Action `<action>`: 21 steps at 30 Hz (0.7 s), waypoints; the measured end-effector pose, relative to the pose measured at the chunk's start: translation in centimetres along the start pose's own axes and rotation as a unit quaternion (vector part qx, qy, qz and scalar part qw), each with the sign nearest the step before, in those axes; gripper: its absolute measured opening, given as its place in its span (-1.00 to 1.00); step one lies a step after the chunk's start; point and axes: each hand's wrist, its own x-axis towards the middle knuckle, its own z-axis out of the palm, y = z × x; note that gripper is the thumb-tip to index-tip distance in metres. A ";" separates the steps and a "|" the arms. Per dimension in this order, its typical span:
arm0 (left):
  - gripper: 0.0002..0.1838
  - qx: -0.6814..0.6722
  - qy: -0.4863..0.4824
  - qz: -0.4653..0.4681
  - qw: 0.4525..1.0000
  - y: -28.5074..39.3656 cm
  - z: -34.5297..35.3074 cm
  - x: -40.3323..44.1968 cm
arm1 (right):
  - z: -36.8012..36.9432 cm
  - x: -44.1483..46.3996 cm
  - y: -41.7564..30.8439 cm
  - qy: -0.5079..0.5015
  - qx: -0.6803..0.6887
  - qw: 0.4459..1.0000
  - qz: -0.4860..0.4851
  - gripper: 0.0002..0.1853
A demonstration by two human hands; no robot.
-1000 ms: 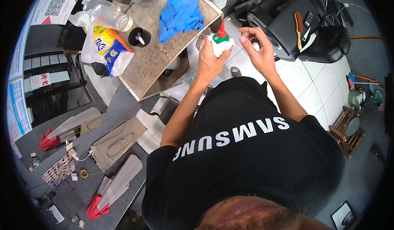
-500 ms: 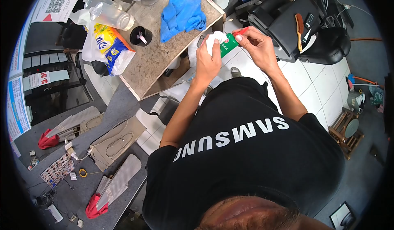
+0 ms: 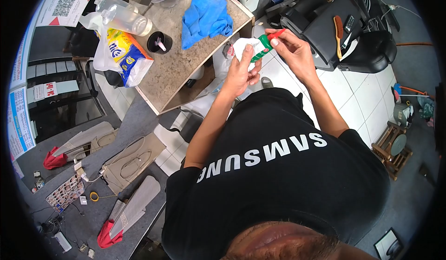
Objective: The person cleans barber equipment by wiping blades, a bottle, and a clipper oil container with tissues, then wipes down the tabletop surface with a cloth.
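A small green bottle (image 3: 261,48) with white lettering lies slantwise between my hands. My left hand (image 3: 239,74) holds its lower end with a white tissue (image 3: 243,46) wrapped against it, the thumb pressing on top. With thumb and fingers together, my right hand (image 3: 296,55) grips the red nozzle (image 3: 276,34) at the bottle's other end. To the left of my hands, a crumpled blue cloth (image 3: 206,18) lies on the worn table (image 3: 179,69). A black cup (image 3: 159,42) with a pinkish object in it stands beside the cloth.
Clear bottles (image 3: 132,21) and a yellow-blue packet (image 3: 125,55) are at the table's left. A black chair (image 3: 369,51), with a brush (image 3: 339,32) near it, stands to the right. A grey counter (image 3: 153,190) with cables and red-ended items is at lower left.
The bottle has turned from upright to slanted, its nozzle toward the right. My right hand has gone from open to gripping the nozzle. My left hand's grip and the tissue have shifted.
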 end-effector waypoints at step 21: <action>-0.45 0.236 0.020 0.109 0.965 0.8 -1.6 0.4 | 0.2 -0.2 -1.8 -0.065 -0.072 0.995 -0.037 -0.48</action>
